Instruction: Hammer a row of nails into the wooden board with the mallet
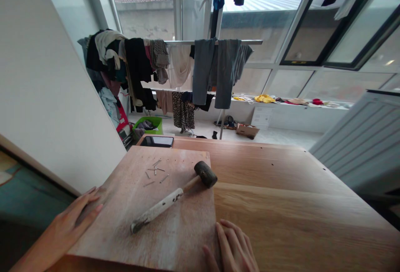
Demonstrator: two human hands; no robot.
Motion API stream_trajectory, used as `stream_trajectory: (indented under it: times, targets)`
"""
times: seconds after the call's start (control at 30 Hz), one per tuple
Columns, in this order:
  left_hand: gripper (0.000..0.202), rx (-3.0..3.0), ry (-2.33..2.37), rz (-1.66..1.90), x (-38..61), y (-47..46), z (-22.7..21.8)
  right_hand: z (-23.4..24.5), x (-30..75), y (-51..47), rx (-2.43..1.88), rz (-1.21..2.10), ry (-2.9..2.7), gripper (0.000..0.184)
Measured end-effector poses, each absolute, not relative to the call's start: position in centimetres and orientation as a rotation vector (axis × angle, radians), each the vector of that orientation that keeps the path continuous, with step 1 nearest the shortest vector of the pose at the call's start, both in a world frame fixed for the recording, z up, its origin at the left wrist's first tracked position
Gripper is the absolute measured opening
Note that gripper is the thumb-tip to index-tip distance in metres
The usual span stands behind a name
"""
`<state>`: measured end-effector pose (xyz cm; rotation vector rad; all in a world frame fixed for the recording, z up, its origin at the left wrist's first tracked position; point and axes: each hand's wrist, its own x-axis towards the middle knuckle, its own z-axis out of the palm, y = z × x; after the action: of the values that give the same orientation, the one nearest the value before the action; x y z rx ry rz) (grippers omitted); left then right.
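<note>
A mallet (158, 208) with a dark cylindrical head and a worn white-painted handle lies diagonally on a flat wooden board (125, 197). Several loose nails (155, 171) are scattered on the board beyond the handle. My left hand (67, 224) rests at the board's left edge, its thumb and fingers stretched out and apart. Beside the near right edge of the board is my right hand (233, 247), fingers slightly bent against the tabletop and thumb over the board. Neither hand touches the mallet or the nails.
The board lies on a wooden table (296, 192). A phone (157, 141) lies at the table's far left edge. A white wall panel (62, 76) stands close on the left. Beyond the table are a laundry rack (250, 42) with clothes and a green basket (156, 124).
</note>
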<state>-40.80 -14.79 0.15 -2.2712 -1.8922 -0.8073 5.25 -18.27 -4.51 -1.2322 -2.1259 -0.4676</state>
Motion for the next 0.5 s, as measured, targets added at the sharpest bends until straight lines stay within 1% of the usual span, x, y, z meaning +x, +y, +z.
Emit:
stream_trajectory:
  times: [0.27, 0.4, 0.5]
  targets:
    - [0.064, -2.256, -1.994, -0.799, -40.2, -14.9, 1.1, -4.3, 5.0, -17.9, -1.187, -0.462, -2.127, 0.035]
    - [0.073, -2.249, -1.938, -0.801, -40.6, -15.7, 0.6, -4.5, 5.8, -18.3, -1.176, -0.46, -2.181, 0.038]
    - [0.074, -2.234, -1.924, -0.759, -40.7, -16.6, 0.2, -4.4, 7.0, -18.7, -1.173, -0.504, -2.218, 0.036]
